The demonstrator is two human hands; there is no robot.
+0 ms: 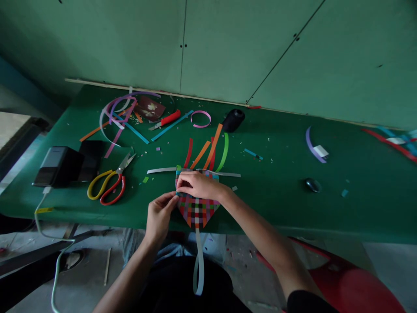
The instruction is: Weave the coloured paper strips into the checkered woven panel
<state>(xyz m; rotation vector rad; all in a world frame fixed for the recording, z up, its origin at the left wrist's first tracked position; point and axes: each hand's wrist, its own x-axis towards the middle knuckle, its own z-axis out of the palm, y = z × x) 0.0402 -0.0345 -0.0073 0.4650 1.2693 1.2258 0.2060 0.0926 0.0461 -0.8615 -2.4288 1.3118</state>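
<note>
A checkered woven piece point(196, 210) of coloured strips lies at the table's front edge, its pointed end toward me. Loose orange strips point(213, 147), red ones and a green strip point(224, 152) stick out from its far side, and a long white strip point(199, 261) hangs from the point over my lap. My left hand point(160, 213) pinches at the piece's left edge with thumb and forefinger. Across its upper part lies my right hand point(198, 184), fingers bent down at the same left edge. What exactly the fingertips hold is too small to make out.
Scissors point(112, 178) with yellow and red handles lie left of the piece, beside a black box-shaped device point(57, 166) with a cable. Further back are a red utility knife point(166, 119), loose strips point(122, 111) and a black object point(233, 120). A dark, shiny oval object point(313, 185) lies right.
</note>
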